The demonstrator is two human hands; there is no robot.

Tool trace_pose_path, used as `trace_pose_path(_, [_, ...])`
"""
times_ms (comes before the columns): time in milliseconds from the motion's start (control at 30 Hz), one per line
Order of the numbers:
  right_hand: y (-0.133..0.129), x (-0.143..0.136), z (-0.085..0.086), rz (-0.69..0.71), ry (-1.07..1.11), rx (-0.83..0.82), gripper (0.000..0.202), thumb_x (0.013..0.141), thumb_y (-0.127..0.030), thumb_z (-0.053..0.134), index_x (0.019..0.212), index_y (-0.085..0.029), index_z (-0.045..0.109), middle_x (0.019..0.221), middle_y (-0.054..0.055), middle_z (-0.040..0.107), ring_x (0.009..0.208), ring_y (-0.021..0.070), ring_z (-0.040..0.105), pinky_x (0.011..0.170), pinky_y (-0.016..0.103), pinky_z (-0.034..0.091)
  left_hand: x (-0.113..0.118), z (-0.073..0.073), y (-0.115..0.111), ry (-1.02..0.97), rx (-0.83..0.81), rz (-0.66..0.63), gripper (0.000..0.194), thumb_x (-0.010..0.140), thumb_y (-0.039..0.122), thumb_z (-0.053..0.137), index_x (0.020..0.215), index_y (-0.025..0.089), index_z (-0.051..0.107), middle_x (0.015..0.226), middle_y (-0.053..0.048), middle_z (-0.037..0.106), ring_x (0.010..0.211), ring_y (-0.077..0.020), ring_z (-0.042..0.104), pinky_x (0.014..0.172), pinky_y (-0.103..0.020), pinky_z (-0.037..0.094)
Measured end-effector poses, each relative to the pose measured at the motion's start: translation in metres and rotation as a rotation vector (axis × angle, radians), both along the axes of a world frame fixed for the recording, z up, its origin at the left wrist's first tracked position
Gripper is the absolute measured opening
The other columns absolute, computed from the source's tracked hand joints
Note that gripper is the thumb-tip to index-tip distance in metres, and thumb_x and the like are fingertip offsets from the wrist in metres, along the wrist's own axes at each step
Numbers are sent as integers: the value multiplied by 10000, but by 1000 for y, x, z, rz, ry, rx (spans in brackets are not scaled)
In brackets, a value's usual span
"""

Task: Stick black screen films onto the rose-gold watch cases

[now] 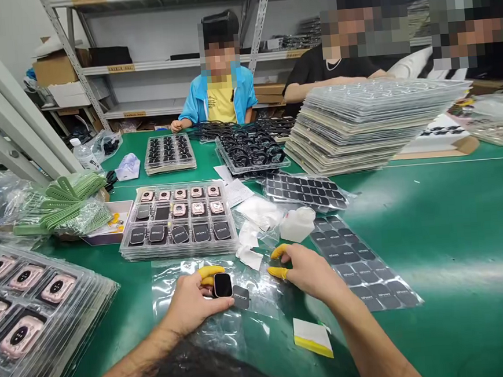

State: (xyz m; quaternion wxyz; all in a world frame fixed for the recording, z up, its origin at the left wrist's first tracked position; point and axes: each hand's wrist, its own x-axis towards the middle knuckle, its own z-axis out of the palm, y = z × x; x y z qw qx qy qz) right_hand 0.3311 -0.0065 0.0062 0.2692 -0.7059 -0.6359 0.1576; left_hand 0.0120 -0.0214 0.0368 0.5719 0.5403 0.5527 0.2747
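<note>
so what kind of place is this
Probably a watch-assembly workshop: watch bodies sit in compartmented trays, a tall tray stack stands on the green table, and metal shelving lines the back.

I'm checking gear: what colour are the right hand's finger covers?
The finger covers on the right hand are yellow, seen best in the head view.

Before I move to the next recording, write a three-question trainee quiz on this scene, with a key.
1. Which of the person's hands holds the black-screened watch case: a) left, b) right, c) neither?
2. True or false: the bundle of green straps lies on the left side of the green table.
3. Fill in: the finger covers on the right hand are ____.

Key: 1. a, the left hand; 2. true; 3. yellow.
</note>
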Motion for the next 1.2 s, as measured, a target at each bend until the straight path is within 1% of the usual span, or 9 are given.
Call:
trace_pose_path(133, [5, -21, -3, 39, -28, 26, 128, 943, -368, 808, 1035, -297, 860, 1052, 67, 783, 877, 285, 774, 761, 404, 600, -1, 0, 0, -9, 3, -3, 642, 640, 321, 1022, 1264, 199, 929, 1057, -51, 973, 1035, -328, 937, 1008, -427, 753])
trace_pose_path(300, [3, -38, 14, 178, 109, 278, 179, 972, -343, 756, 809, -288, 707, 1294, 145, 841, 1209, 388, 775, 1055, 581, 639, 0, -1, 0, -13, 15, -5, 646, 645, 309, 1023, 1276, 205, 933, 1019, -43, 963, 999, -302, 935, 983, -392, 749])
trace_pose_path(467, [-17, -75, 19, 560, 322, 323, 118, 1057, -280, 747, 965, -352, 744, 1011, 41, 853, 928, 313, 791, 856, 491, 654, 0, -7, -1, -51, -12, -12, 676, 626, 267, 1036, 1288, 192, 927, 933, -9, 941, 915, -280, 920, 897, -360, 747])
trace_pose_path(533, [-20, -90, 15, 613, 294, 330, 169, 1036, -216, 736, 987, -374, 771, 946, 31, 830, 880, 315, 770, 800, 486, 642, 0, -9, -2, -64, -5, -27, 670, 624, 278, 1036, 1279, 181, 929, 943, -16, 944, 902, -271, 912, 885, -347, 741])
trace_pose_path(633, [-20, -98, 8, 519, 270, 360, 210, 1035, -177, 738, 983, -368, 806, 959, 51, 810, 889, 321, 758, 757, 473, 622, 0, -11, -3, -80, 12, -18, 692, 633, 323, 1050, 1294, 160, 925, 976, -40, 954, 920, -277, 912, 900, -352, 744])
trace_pose_path(800, [-19, -97, 5, 552, 231, 362, 127, 1061, -299, 786, 947, -351, 803, 845, 37, 772, 788, 301, 714, 696, 435, 581, 1, -11, -4, -50, 47, -24, 577, 636, 244, 995, 1209, 193, 949, 986, -18, 961, 938, -279, 920, 911, -348, 755])
trace_pose_path(933, [-20, -96, 7, 263, 100, 352, 198, 1072, -334, 760, 874, -319, 757, 836, 75, 786, 799, 328, 730, 724, 450, 567, 2, -11, -5, -70, 29, 25, 628, 649, 340, 1038, 1248, 180, 934, 1034, -55, 973, 1010, -323, 941, 963, -391, 766])
trace_pose_path(1100, [-24, -101, 7, 328, 272, 278, 196, 1056, -411, 780, 879, -344, 729, 828, 38, 794, 724, 307, 736, 670, 431, 576, 3, -14, -7, -38, 56, 37, 595, 652, 301, 1013, 1227, 166, 938, 1022, -61, 972, 996, -321, 940, 975, -390, 763])
trace_pose_path(1200, [-22, -102, 8, 174, 232, 234, 214, 1041, -436, 761, 861, -324, 727, 840, 55, 799, 741, 308, 745, 672, 422, 566, 4, -15, -7, -58, 61, 60, 580, 654, 319, 1027, 1205, 164, 932, 1048, -75, 975, 1017, -335, 942, 970, -403, 769])
